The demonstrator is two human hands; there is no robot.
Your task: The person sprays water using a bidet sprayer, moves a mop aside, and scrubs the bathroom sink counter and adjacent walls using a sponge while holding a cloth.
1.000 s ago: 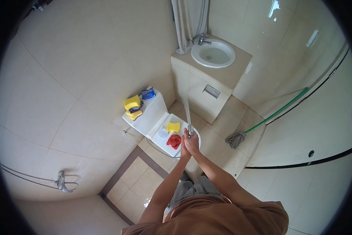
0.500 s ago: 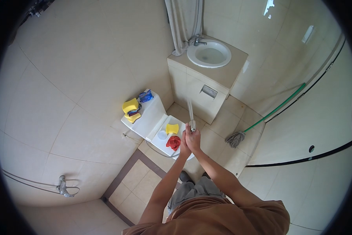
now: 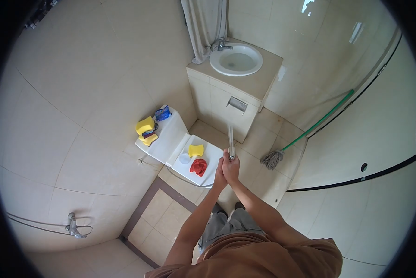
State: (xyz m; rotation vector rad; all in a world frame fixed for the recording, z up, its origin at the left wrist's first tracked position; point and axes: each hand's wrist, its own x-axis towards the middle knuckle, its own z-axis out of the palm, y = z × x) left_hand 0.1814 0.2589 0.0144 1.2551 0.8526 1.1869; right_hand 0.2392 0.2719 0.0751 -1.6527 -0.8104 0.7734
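Both my hands are closed together round a silver hand sprayer (image 3: 232, 153), whose metal head sticks out beyond the fingers. A thin jet of water (image 3: 230, 133) shoots from it toward the tiled front of the sink cabinet. My left hand (image 3: 220, 176) presses against my right hand (image 3: 231, 170), and most of the handle is hidden between them. To the left lies the closed white toilet lid (image 3: 209, 173), holding a yellow sponge (image 3: 196, 150), a crumpled red cloth (image 3: 198, 167) and a round, pale translucent item (image 3: 184, 158).
On the toilet tank (image 3: 167, 136) sit yellow sponges (image 3: 145, 125) and a blue packet (image 3: 162, 113). A white basin (image 3: 236, 60) is set in the counter. A green-handled mop (image 3: 272, 159) leans at the right. A wall tap (image 3: 73, 226) projects at lower left.
The view has shifted, so the room's fixtures appear further left and slightly higher. My hands and the sprayer sit a little further right and lower, still spraying.
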